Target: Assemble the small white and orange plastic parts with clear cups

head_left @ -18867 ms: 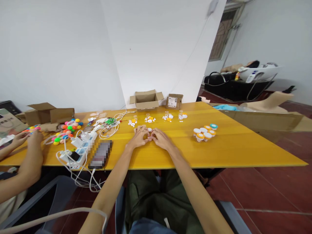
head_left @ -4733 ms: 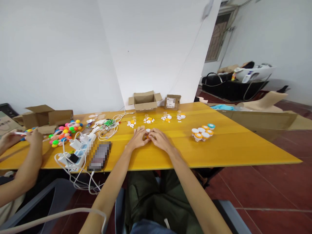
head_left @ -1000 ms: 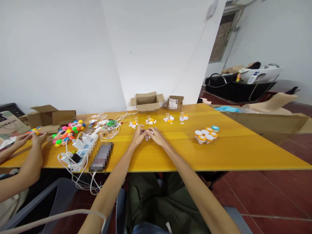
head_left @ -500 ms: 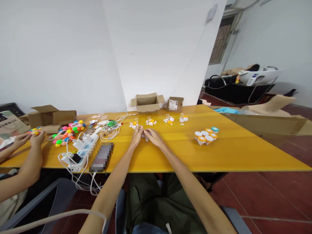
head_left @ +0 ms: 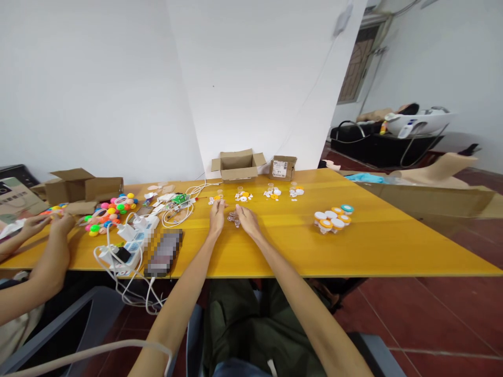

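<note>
My left hand (head_left: 217, 219) rests over the yellow table (head_left: 283, 246), fingers stretched forward and slightly bent, nothing visible in them. Its fingertips are close to a small pile of white and yellow parts (head_left: 216, 199). Across a narrow gap, my right hand (head_left: 247, 221) is turned inward with loosely curved fingers, and I see nothing held in it. Between the hands lies a small cluster of white and clear plastic pieces (head_left: 234, 219), partly hidden by the right fingers. Further back sit more piles of white discs and yellow rings (head_left: 243, 197), with others (head_left: 272, 193) to the right.
Round containers with white, orange and teal lids (head_left: 333, 218) stand to the right. Two cardboard boxes, one open (head_left: 238, 173) and one labelled (head_left: 283, 167), are by the wall. A phone (head_left: 164, 253), power strip (head_left: 135, 243) and cables lie left, near a co-worker's hands (head_left: 61, 224) and colourful beads (head_left: 106, 215).
My hands have drawn apart, the left slightly leftward and the right slightly rightward. The cluster between them shows more. At far left, the co-worker's hands have shifted a little.
</note>
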`<state>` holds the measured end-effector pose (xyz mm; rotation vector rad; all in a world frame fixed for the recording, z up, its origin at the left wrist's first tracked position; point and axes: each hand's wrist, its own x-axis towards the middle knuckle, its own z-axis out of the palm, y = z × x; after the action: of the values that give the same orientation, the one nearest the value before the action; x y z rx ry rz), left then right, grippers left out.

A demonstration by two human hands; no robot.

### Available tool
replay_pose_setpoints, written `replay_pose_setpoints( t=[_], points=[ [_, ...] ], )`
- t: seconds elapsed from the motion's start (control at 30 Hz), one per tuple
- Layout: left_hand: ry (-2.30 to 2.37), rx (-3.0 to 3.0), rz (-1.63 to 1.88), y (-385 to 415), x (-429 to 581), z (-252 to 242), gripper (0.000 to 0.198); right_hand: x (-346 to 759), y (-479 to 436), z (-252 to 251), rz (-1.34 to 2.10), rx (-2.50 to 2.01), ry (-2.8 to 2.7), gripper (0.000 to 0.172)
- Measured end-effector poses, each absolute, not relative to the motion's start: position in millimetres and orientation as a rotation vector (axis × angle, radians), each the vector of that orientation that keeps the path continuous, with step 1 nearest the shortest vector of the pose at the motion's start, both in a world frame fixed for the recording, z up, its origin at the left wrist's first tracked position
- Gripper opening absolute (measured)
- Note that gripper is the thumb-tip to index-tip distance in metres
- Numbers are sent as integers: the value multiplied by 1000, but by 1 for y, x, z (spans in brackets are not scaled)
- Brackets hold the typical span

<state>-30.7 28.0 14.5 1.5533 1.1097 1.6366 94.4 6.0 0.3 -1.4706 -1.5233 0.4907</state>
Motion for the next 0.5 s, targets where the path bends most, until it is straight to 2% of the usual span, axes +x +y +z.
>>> replay_pose_setpoints(
  t=[0.23,0.5],
  points=[
    [1133,1372,1862,31,-39,21,26,79,-2,13,348,-1661,-1624,42],
    [1161,1263,2014,39,-46,19,22,55,-12,26,378,-1765,-1646,42]
  ],
)
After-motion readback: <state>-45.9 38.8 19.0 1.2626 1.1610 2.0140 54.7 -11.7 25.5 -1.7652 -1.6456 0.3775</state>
